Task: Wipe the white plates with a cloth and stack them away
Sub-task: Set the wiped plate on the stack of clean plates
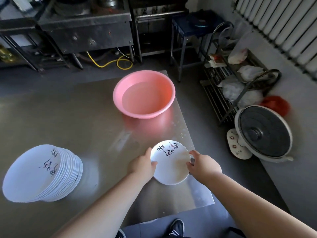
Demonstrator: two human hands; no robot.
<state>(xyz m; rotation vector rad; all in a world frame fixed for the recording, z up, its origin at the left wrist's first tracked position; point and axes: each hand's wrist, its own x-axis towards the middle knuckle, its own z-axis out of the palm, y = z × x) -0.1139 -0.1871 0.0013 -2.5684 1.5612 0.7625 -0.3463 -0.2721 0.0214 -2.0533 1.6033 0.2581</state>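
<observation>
Here, left hand [143,164] and right hand [203,165] each grip plate [171,163] by rim; grey bit [193,161] under right hand indistinct.

The white plate [171,162] faces up at the near right corner of the table [77,109], with dark brush lettering by its far rim and a faint brownish smear across the middle. My left hand [143,166] grips its left rim and my right hand [204,164] its right. The stack of plates [42,172] leans at the table's left.
</observation>
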